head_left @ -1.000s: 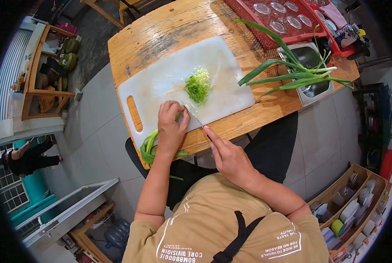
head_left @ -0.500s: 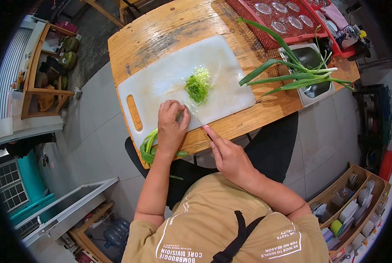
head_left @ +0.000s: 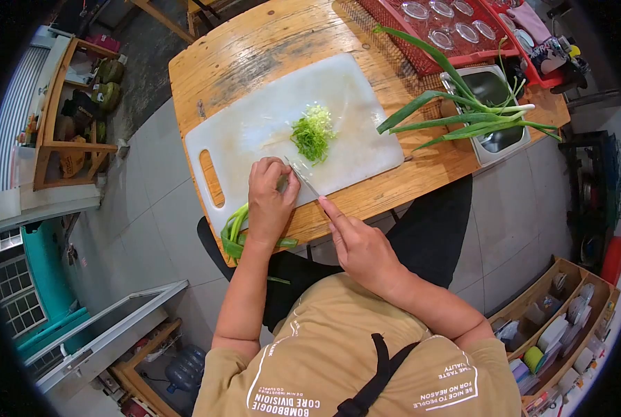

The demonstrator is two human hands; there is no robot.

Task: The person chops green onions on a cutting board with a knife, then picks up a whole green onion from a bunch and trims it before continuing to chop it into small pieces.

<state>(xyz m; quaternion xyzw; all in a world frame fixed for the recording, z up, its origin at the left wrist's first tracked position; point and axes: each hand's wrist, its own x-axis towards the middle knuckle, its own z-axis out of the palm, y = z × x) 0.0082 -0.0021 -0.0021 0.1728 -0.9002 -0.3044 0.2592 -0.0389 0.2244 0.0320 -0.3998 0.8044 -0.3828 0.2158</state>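
Note:
My left hand (head_left: 271, 198) is closed around green onions (head_left: 233, 229) at the near edge of the white cutting board (head_left: 248, 125); their green ends stick out to the left of the wrist. In my right hand (head_left: 361, 244) is the handle of a knife (head_left: 305, 180), its blade pointing up and left, close to my left fingertips. Thin cut pieces lie along the blade. A pile of chopped green onion (head_left: 313, 135) sits on the board just beyond the blade, green parts nearer and pale parts farther.
Whole green onions (head_left: 474, 124) lie across a metal container (head_left: 496, 147) at the table's right. A red crate (head_left: 441, 61) with glasses stands behind it. The wooden table (head_left: 216, 66) surrounds the board. A wooden box (head_left: 567, 313) of lids is at lower right.
The knife and my right hand have shifted slightly up and to the left. My left hand keeps its grip with hardly any movement.

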